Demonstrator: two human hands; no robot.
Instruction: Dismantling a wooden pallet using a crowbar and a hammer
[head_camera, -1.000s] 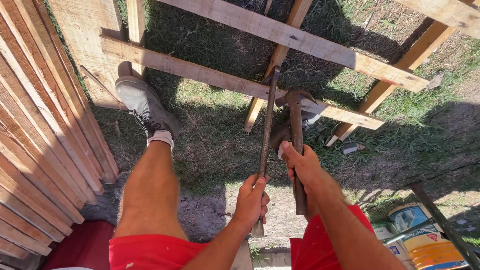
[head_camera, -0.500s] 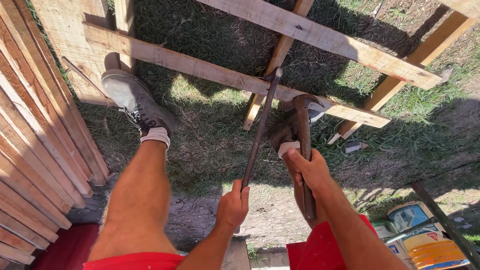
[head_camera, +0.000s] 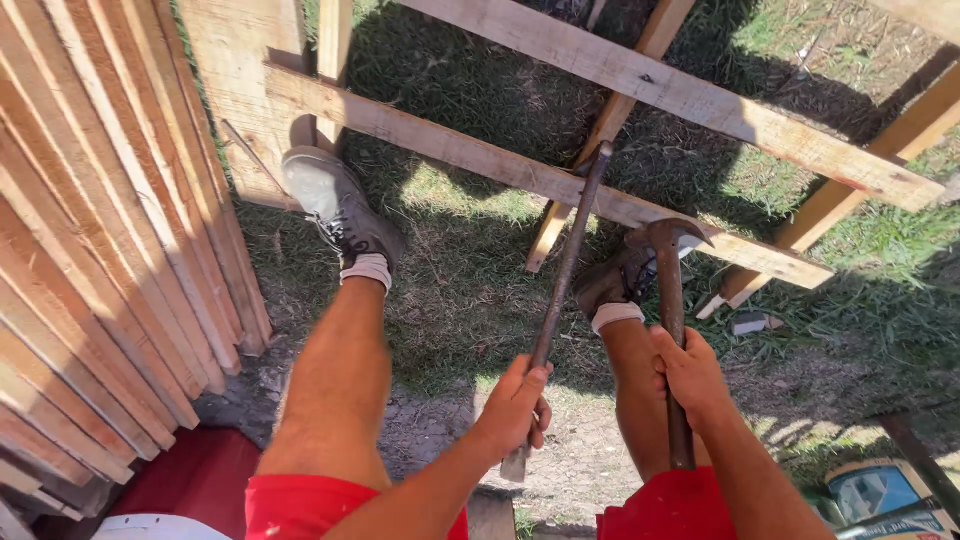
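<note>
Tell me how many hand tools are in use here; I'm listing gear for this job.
2. A long pry bar in the left hand, its tip at the plank; a hammer in the right hand, head near the same plank. Others may lie out of view.

Left hand (head_camera: 515, 405) and right hand (head_camera: 690, 372) (both fisted) reach forward.

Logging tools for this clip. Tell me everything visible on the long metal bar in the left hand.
The bar is a long, slim rod of dark, rusty-looking metal. The left hand closes around it near the lower end, and a short flattened tip shows below the fist. It slants up and to the right; its upper end meets the nearer wooden plank where a diagonal brace passes under it. Whether the tip is wedged in there cannot be told. The hammer in the right hand stands beside the bar, apart from it.
</note>
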